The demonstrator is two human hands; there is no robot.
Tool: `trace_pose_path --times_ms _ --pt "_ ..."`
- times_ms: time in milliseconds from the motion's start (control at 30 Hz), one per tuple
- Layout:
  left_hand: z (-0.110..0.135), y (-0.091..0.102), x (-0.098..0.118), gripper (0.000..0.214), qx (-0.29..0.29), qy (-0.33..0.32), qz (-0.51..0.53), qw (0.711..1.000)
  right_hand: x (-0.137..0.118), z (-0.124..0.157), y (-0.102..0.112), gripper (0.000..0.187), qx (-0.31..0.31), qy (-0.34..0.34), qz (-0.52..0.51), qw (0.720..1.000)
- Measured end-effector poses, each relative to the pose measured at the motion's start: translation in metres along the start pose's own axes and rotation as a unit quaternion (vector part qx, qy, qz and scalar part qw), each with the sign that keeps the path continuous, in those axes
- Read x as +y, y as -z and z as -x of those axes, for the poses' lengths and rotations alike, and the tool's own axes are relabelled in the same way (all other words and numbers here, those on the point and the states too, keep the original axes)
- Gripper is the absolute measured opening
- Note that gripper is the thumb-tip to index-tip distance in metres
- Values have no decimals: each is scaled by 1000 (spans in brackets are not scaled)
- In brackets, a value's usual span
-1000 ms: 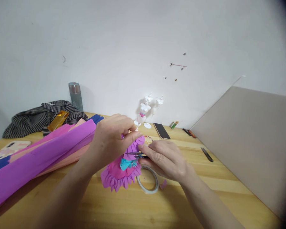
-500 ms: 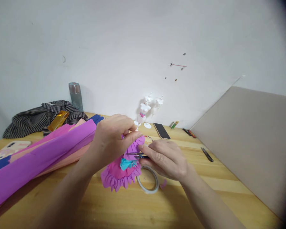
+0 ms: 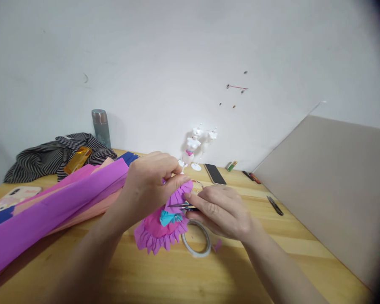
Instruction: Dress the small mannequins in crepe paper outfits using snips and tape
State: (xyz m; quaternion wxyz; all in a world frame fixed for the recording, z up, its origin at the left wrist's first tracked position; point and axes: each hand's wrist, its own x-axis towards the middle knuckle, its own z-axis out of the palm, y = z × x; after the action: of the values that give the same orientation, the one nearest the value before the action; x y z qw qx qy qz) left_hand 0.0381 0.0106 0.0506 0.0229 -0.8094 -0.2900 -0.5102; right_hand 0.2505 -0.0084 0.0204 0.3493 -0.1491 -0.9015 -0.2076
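Observation:
My left hand [image 3: 148, 183] is closed on the top of a small crepe-paper dress [image 3: 160, 230], purple ruffles over a pink skirt with a teal bow [image 3: 170, 218]. It holds the dress upright above the wooden table [image 3: 177, 274]. My right hand [image 3: 220, 209] is closed on small scissors [image 3: 180, 206], whose blades point left into the purple ruffle just under my left fingers. A roll of clear tape [image 3: 196, 241] lies flat on the table under my right hand, beside the dress hem.
Long folded sheets of purple, pink and blue crepe paper [image 3: 50, 207] lie at left. Behind are a striped cloth [image 3: 50, 156], a flask [image 3: 100, 126], a white doll stand [image 3: 191, 147], a phone [image 3: 214, 173], and another phone [image 3: 15, 195]. A grey board [image 3: 335, 185] leans at right, with a dark tool [image 3: 275, 205] beside it.

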Motion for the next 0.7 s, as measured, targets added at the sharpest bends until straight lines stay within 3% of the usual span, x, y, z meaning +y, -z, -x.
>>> trace_pose_path --times_ms 300,700 --pt "-1 0 1 21 2 -7 -6 1000 1 -3 1 30 46 -9 -7 999" --pt "-1 0 1 22 2 -8 -7 1000 6 2 -4 31 37 -14 -26 999"
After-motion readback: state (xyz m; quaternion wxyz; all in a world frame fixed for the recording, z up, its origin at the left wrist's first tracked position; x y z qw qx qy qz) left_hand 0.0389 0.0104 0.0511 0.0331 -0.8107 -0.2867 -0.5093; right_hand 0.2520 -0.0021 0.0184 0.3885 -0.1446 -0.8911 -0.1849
